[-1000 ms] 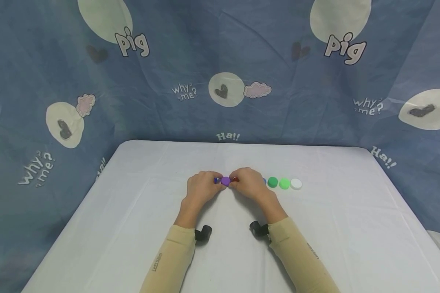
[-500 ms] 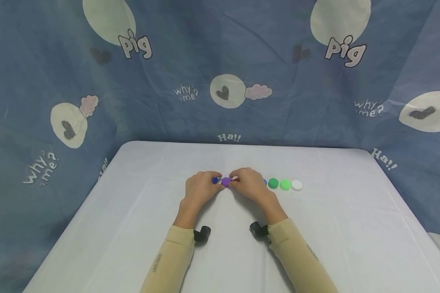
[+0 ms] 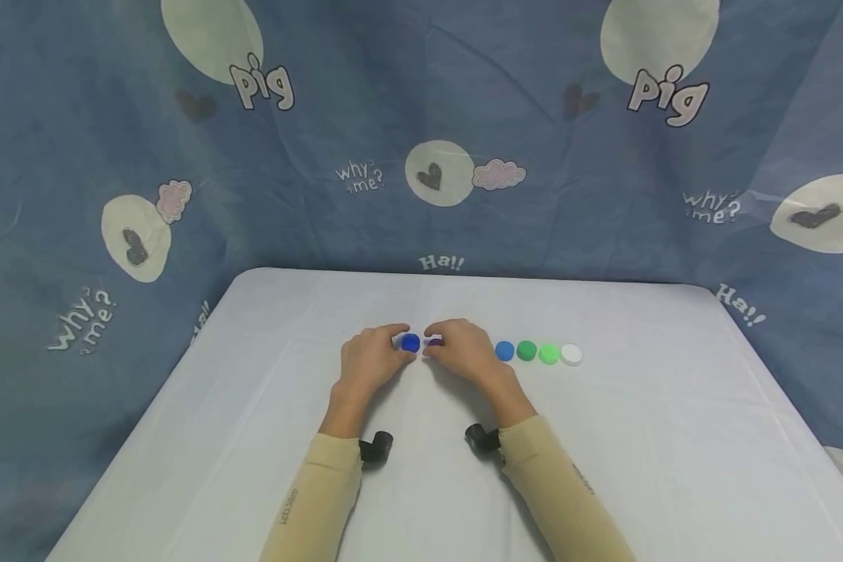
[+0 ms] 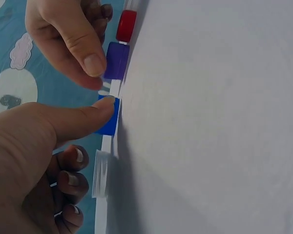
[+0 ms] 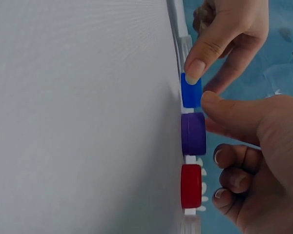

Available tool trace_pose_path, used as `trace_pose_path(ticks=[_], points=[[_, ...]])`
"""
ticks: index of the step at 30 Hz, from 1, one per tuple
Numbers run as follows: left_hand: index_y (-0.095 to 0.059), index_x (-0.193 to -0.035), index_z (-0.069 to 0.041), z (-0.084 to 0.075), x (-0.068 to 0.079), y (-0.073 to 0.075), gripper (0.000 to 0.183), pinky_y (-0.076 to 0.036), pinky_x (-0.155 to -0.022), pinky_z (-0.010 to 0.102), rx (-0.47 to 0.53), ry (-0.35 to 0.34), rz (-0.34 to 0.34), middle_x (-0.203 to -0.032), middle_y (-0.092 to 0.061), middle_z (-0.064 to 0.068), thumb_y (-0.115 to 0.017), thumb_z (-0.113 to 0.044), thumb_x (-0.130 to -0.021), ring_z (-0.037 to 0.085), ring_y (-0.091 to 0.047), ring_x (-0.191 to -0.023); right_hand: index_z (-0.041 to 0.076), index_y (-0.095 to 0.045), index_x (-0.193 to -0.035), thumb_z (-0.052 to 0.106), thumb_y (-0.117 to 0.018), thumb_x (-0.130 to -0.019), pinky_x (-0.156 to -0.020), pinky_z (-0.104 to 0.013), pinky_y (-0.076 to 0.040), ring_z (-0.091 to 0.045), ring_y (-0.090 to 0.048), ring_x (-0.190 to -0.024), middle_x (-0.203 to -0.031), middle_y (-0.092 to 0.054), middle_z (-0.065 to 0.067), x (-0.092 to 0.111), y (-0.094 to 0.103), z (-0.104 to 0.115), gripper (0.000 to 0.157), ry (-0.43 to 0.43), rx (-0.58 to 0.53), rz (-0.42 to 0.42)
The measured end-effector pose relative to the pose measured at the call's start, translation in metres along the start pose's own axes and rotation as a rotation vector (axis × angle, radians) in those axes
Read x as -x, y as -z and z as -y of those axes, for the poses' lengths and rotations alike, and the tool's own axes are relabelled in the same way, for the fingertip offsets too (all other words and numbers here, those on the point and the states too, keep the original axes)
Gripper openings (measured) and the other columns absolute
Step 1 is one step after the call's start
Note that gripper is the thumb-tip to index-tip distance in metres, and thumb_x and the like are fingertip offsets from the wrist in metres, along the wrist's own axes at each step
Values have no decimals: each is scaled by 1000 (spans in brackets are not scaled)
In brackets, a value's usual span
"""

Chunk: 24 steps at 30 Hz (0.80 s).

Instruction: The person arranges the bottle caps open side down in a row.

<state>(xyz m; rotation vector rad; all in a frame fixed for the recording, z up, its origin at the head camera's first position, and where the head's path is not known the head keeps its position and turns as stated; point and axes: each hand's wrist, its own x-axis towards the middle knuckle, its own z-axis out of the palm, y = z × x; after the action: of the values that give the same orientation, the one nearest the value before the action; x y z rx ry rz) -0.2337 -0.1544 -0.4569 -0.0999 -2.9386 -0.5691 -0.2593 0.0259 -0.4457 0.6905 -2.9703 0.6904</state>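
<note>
A row of round bottle caps lies on the white table (image 3: pixel 421 468). My left hand (image 3: pixel 367 363) has thumb and forefinger on either side of a dark blue cap (image 3: pixel 410 343); the thumb overlaps its side in both wrist views. Just right of it, my right hand (image 3: pixel 464 349) stands over a purple cap (image 5: pixel 193 134), largely hidden from the head view. Its thumb and forefinger are apart at the cap's upper edge. A red cap (image 5: pixel 191 186) lies beside the purple one, under the right hand. By the left hand's curled fingers stands a clear cap (image 4: pixel 101 174).
The row runs on to the right with a lighter blue cap (image 3: pixel 504 351), a green cap (image 3: pixel 527 350), a light green cap (image 3: pixel 549 353) and a white cap (image 3: pixel 571 355). A printed blue cloth (image 3: pixel 365 226) hangs behind the table.
Both hands have moved left along the row, the left from the purple cap's edge to the dark blue cap, the right from the red to the purple. The lighter blue cap now shows fully.
</note>
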Motion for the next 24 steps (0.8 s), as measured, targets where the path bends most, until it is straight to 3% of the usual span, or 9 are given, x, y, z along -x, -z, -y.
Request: trace_pose_path(ticks=[6,11,18,24], points=[[-73,-119,-26,5,-1,0,42,-49,-62,33,-12,8,3,-113,-76,2,-78,-45,-82,22,-71,-84,17,-74,-117,26,-74,-89,-96,-42,-52,-24,-68,-111,-114,-75,-3,-3,-2,4,29,-10,-7,24],[-76,-113,-24,5,-1,-1,37,-46,-60,30,1,-7,29,-106,-77,1,-79,-44,-82,17,-65,-76,16,-76,-112,24,-75,-88,-95,-42,-52,-24,-69,-107,-111,-76,-3,-4,-3,6,25,-3,-21,49],[-77,-108,-23,2,-1,3,33,-38,-55,26,3,-46,42,-76,-71,-4,-79,-43,-82,12,-55,-62,16,-76,-111,26,-75,-88,-93,-41,-53,-23,-69,-106,-109,-76,-2,-4,-5,5,25,3,-12,45],[-77,-108,-21,3,-1,8,32,-37,-55,27,33,-71,27,-72,-67,-5,-79,-40,-82,12,-53,-62,17,-75,-115,28,-74,-89,-90,-39,-54,-20,-70,-102,-109,-76,-2,-6,-5,4,29,-8,-62,43]])
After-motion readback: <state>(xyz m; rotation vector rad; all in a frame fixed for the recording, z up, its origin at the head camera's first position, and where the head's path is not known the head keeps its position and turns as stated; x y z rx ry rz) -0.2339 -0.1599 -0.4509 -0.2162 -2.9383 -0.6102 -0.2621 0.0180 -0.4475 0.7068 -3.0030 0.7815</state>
